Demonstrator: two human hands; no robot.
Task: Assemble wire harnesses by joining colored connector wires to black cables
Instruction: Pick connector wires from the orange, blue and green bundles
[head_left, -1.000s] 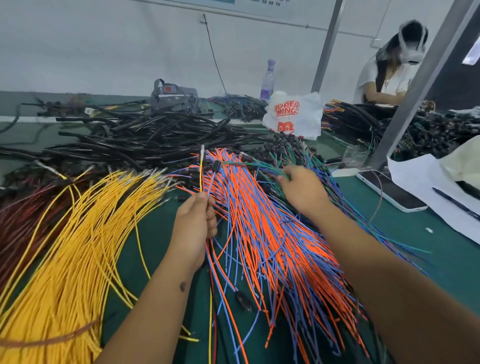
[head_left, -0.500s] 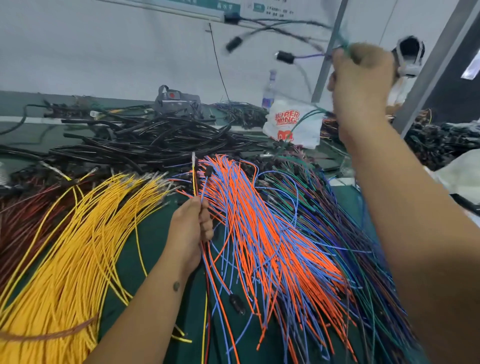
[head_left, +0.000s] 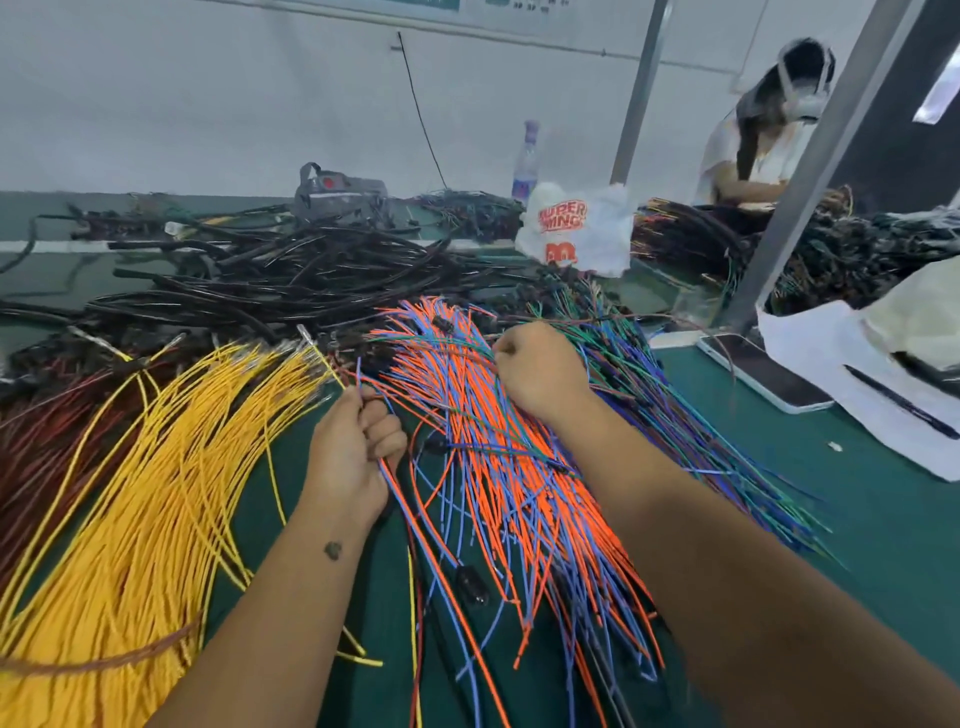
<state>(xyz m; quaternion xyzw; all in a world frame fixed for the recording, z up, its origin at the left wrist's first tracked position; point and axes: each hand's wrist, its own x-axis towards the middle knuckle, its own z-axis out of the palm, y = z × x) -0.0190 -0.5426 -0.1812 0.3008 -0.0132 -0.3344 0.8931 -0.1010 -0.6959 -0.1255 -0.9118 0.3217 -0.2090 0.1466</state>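
My left hand (head_left: 353, 447) grips a thin bunch of wires (head_left: 332, 366), a yellow one with a metal tip plus orange and blue strands that trail down past my wrist. My right hand (head_left: 540, 371) is curled over the top of the orange and blue wire pile (head_left: 524, 499) and pinches green and blue wires there. A thick spread of yellow wires (head_left: 156, 499) lies to the left, dark red wires (head_left: 36, 447) beyond it. Green and blue wires (head_left: 675, 415) fan out to the right. Black cables (head_left: 291, 275) are heaped behind.
A phone (head_left: 758, 374) and white paper with a pen (head_left: 893, 405) lie at the right on the green table (head_left: 883, 519). A white plastic bag (head_left: 576, 228), a bottle (head_left: 524, 166) and a metal post (head_left: 800, 171) stand behind. Another person (head_left: 758, 135) sits at the far right.
My right hand came down from high in the air, where it held green wires with black connectors, onto the orange and blue pile. My left hand tilted its wire bunch leftward.
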